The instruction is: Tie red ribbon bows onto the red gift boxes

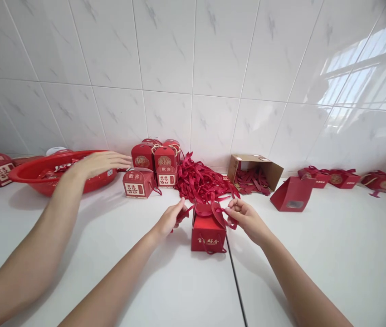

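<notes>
A small red gift box with gold lettering stands upright on the white counter in front of me. A red ribbon runs across its top. My left hand pinches the ribbon's left end beside the box. My right hand pinches the ribbon's right end on the other side. Both hands are closed on the ribbon, level with the top of the box.
A pile of loose red ribbons lies behind the box, beside a tipped cardboard carton holding more. Finished red boxes stand by the tiled wall. Another person's hand reaches over a red basin at left. More red boxes lie at right.
</notes>
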Available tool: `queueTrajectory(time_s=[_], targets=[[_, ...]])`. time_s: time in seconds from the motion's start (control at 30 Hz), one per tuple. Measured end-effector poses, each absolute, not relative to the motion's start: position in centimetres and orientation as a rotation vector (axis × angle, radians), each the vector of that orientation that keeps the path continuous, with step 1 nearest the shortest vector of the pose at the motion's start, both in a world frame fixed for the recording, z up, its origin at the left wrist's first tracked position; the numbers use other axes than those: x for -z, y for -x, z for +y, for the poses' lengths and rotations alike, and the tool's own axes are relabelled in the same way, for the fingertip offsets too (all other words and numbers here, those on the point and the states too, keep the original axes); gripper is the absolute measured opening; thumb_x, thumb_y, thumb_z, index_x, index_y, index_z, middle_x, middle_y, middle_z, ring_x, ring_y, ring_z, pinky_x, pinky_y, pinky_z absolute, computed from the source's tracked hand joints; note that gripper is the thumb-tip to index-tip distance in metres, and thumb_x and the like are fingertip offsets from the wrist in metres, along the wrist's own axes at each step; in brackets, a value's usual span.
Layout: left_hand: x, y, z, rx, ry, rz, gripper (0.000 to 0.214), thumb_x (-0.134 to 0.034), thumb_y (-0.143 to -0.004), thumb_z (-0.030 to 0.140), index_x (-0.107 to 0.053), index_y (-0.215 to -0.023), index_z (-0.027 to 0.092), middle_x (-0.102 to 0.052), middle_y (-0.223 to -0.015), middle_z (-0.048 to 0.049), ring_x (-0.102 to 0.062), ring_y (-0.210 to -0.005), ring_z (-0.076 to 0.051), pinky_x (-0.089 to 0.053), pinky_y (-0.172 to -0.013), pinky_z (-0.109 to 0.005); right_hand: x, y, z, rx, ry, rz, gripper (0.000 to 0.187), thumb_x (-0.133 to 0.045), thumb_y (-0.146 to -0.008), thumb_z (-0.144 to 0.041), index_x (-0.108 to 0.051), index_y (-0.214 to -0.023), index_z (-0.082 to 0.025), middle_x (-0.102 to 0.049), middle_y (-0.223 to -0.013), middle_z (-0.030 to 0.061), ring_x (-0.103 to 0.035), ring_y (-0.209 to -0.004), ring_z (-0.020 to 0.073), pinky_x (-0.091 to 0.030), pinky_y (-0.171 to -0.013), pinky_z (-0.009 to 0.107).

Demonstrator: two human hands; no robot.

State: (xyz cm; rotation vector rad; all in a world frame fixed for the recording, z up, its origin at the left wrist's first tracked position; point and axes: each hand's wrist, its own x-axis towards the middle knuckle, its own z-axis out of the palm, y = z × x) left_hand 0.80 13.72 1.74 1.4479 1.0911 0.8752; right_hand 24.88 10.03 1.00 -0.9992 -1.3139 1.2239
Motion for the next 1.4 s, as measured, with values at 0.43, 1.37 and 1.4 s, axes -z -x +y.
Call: queueTrajectory(time_s=[0.43,1.37,1.4], targets=[[-2.6,0.4,13.9,-0.97,-1.639,1.1,0.041,-0.065,-0.068,0.049,-0.043,-0.053,0.018,-0.034,-0.054,0.0059,-0.031,-0.049,-0.008,-0.024,-0.045,-0.02,-1.8,-26.6,9.3,-0.704,1.272,-1.707,0.024,-0.063,-0.077,-0.044,-0.063,-0.08,-0.021,-0.053,-0.076,0.0011,-0.044,-0.06,0.0127,-0.035,-0.056,0.029],[-1.0,0.5,15.2,-0.657,-1.469,1.09,0.045,-0.073,-0.058,0.05,-0.042,-0.056,0.019,-0.028,-0.053,0.0083,-0.021,-0.049,-0.008,-0.013,-0.048,-0.024,-0.5,-26.7,10.7,-1.187,1.397,-1.465,0.04,-0.064,-0.07,-0.045,-0.038,-0.054,-0.019,-0.028,-0.054,-0.0068,-0.022,-0.052,0.0089,-0.015,-0.051,0.027],[-1.1,0.6,15.2,-0.654,-1.464,1.08,0.044,-0.074,-0.058,0.05,-0.043,-0.056,0.018,-0.029,-0.053,0.0083,-0.022,-0.049,-0.008,-0.013,-0.048,-0.024,-0.4,-26.7,10.6,-1.188,1.387,-1.465,0.039,-0.064,-0.071,-0.045,-0.039,-0.054,-0.019,-0.028,-0.054,-0.0068,-0.022,-0.052,0.009,-0.015,-0.051,0.027]])
